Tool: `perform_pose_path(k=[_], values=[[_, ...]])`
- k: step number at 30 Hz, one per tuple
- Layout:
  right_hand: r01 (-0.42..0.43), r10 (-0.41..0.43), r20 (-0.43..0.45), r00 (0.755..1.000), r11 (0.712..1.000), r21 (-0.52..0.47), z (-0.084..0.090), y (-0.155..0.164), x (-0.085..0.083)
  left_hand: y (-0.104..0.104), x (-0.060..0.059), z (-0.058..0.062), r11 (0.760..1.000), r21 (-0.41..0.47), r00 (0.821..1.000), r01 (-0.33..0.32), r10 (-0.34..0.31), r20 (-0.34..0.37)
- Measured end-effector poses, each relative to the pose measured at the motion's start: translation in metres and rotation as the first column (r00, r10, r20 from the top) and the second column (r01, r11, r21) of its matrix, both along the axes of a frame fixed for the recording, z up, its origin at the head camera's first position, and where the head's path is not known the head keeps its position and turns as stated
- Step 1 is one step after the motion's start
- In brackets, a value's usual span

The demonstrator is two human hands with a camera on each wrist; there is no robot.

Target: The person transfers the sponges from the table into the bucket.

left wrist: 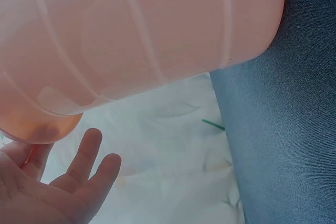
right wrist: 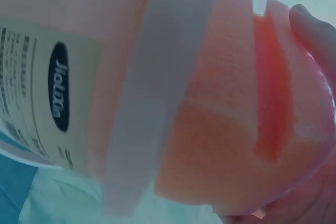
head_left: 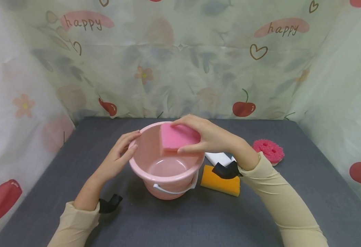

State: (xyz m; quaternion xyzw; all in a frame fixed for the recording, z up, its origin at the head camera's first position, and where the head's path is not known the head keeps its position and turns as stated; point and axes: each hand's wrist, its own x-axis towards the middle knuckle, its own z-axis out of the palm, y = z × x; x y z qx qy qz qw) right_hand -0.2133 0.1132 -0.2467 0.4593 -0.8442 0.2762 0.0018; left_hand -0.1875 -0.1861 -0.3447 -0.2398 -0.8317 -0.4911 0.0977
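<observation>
At the frame's centre, our right hand (head_left: pixel 209 137) pinches a pink sponge (head_left: pixel 177 137) over the pink bucket (head_left: pixel 165 178) on the bench, while our left hand (head_left: pixel 118 156), fingers relaxed, steadies the rim; we judge it best lowered squarely inside
</observation>
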Motion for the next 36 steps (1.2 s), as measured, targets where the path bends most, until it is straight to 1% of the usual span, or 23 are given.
perform_pose_path(k=[6, 10, 17, 23, 26, 31, 36], values=[[-0.019, 0.019, 0.022, 1.000, 1.000, 0.004, -0.003, -0.008, -0.001, 0.000, 0.000, 0.000, 1.000, 0.010, 1.000, 0.006, -0.006, -0.022], [-0.030, 0.029, 0.045, 0.999, 1.000, 0.010, -0.007, -0.012, -0.002, 0.000, 0.000, -0.001, 1.000, 0.013, 1.000, 0.007, -0.007, -0.020], [-0.081, 0.080, 0.071, 0.994, 0.997, 0.009, -0.015, -0.017, -0.004, 0.000, 0.000, 0.000, 1.000, 0.008, 1.000, 0.002, -0.002, -0.009], [-0.069, 0.063, 0.106, 0.992, 0.996, 0.054, -0.020, -0.019, -0.005, 0.000, 0.001, 0.001, 1.000, 0.004, 1.000, -0.001, 0.001, -0.001], [-0.072, 0.065, 0.107, 0.992, 0.995, 0.070, -0.023, -0.020, -0.005, 0.000, 0.001, 0.001, 1.000, 0.003, 1.000, -0.003, 0.003, 0.000], [-0.088, 0.080, 0.086, 0.993, 0.992, 0.086, -0.028, -0.020, -0.007, 0.001, 0.002, 0.001, 1.000, 0.004, 1.000, -0.005, 0.005, 0.003], [-0.086, 0.078, 0.082, 0.994, 0.990, 0.108, -0.033, -0.022, -0.008, 0.000, 0.002, 0.001, 1.000, 0.005, 1.000, -0.003, 0.003, 0.018]])
